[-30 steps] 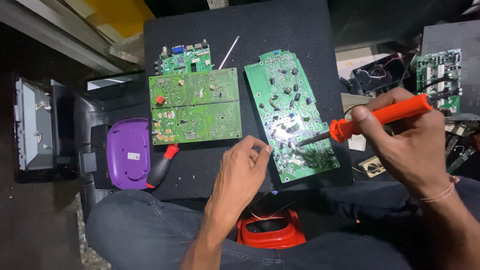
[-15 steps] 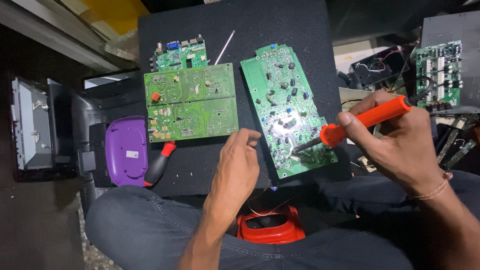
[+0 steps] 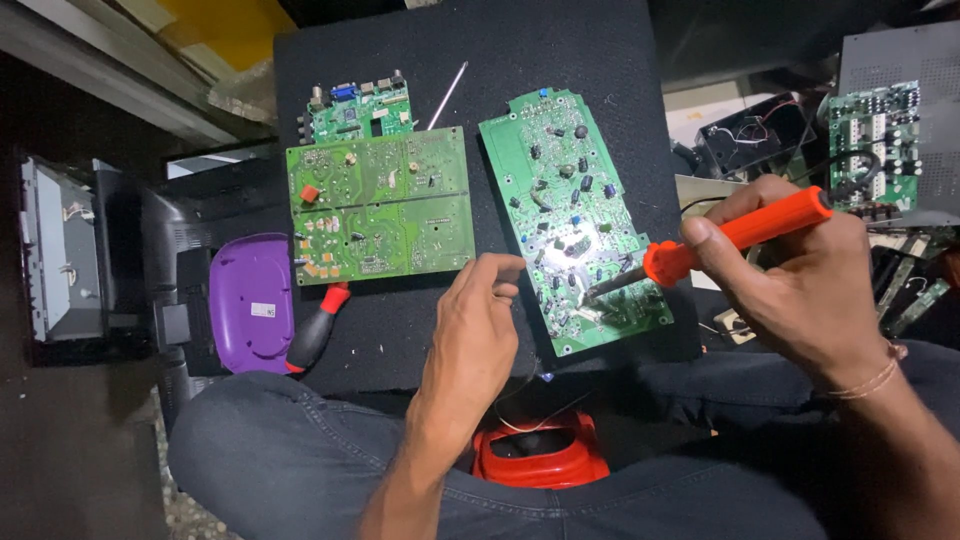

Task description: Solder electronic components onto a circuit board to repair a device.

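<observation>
Your right hand (image 3: 800, 275) grips the smooth orange soldering iron (image 3: 740, 232), its metal tip touching the lower end of the long green circuit board (image 3: 570, 215). Your left hand (image 3: 478, 318), just left of that board, pinches thin solder wire (image 3: 520, 395), fingers curled.

Open black counter (image 3: 400, 350) lies ahead of the left grip (image 3: 478, 320), between the rectangular circuit board (image 3: 378, 205) and the tilted circuit board (image 3: 572, 220). The soldering iron (image 3: 735, 235) in the right grip (image 3: 800, 280) bars approach from that side. Beyond the left grip, a red-handled screwdriver (image 3: 318, 325) and purple case (image 3: 250, 300) block the counter's edge.
</observation>
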